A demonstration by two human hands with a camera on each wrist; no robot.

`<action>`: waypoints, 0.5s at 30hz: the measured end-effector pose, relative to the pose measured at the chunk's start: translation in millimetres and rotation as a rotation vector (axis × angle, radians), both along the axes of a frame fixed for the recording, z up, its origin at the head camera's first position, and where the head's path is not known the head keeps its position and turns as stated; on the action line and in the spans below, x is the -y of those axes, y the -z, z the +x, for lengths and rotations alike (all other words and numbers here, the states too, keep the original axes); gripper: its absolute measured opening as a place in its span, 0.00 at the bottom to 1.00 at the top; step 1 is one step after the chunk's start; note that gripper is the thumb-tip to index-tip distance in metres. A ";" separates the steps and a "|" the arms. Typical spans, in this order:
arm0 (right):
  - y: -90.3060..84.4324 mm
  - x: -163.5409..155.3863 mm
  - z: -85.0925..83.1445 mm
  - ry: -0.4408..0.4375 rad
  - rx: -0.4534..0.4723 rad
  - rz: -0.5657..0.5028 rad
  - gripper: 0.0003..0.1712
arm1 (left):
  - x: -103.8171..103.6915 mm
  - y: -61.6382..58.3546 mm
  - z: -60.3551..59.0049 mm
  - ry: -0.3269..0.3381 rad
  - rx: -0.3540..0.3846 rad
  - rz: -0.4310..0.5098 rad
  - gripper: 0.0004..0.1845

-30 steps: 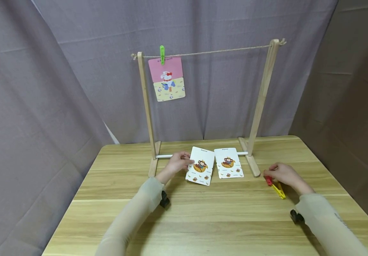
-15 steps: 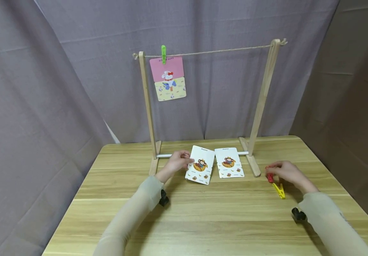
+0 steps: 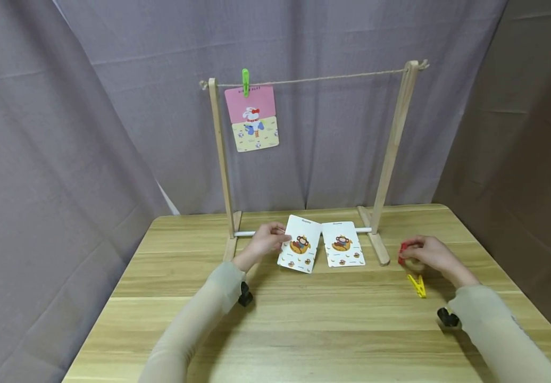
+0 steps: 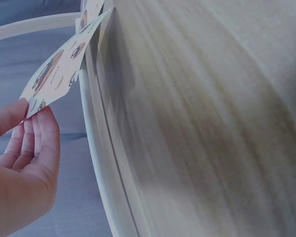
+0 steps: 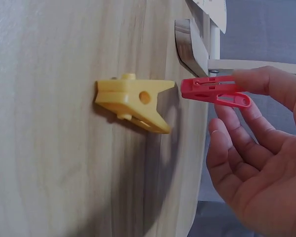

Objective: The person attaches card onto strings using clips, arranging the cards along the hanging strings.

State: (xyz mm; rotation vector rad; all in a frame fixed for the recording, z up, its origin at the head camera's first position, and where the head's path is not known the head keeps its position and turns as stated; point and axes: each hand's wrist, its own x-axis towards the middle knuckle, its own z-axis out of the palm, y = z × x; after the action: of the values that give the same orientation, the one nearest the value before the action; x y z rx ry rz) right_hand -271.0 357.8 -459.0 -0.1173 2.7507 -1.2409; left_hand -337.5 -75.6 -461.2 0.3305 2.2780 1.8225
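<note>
My left hand [image 3: 267,242] pinches a white card with a monkey-and-banana picture [image 3: 299,244] by its left edge, thumb on the front and fingers behind, as the left wrist view also shows. A second, matching monkey card [image 3: 343,244] is just right of it, at the white crossbar. In my right hand [image 3: 431,254] a red clothespin [image 5: 214,90] is pinched by its handle end between thumb and fingers. Beside it a yellow clothespin [image 5: 133,101] lies on the table. A pink and yellow rabbit card [image 3: 252,119] hangs from the rope under a green clothespin [image 3: 245,82].
A wooden stand has a left post [image 3: 221,159] and a right post [image 3: 392,149], with a rope [image 3: 333,77] strung between their tops and a white crossbar [image 3: 245,233] low down. All this is on a wooden table [image 3: 304,330]. Grey curtains [image 3: 342,143] hang behind.
My right hand has picked the red clothespin up from beside the yellow one and moved slightly away from me. The card in my left hand has risen a little.
</note>
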 end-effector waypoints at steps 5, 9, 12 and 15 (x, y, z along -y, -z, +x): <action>1.6 -2.3 0.1 0.017 0.015 -0.037 0.32 | -1.1 -4.4 -2.1 -0.002 -0.015 -0.001 0.16; 0.9 -2.8 0.8 0.029 0.035 -0.059 0.36 | -1.6 -7.9 -5.0 -0.001 -0.019 0.000 0.16; 0.0 -3.3 1.2 0.036 0.040 -0.066 0.38 | -2.5 -12.4 -6.3 0.007 -0.014 -0.006 0.16; -0.6 -4.2 1.5 0.042 0.039 -0.068 0.37 | -4.4 -18.6 -7.9 0.015 -0.026 -0.001 0.15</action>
State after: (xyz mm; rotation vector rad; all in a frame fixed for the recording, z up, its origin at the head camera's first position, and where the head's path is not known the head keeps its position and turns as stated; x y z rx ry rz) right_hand -269.5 361.9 -458.4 -0.0414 2.6928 -1.3328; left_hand -345.4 -71.2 -442.7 0.3722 2.2878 1.8205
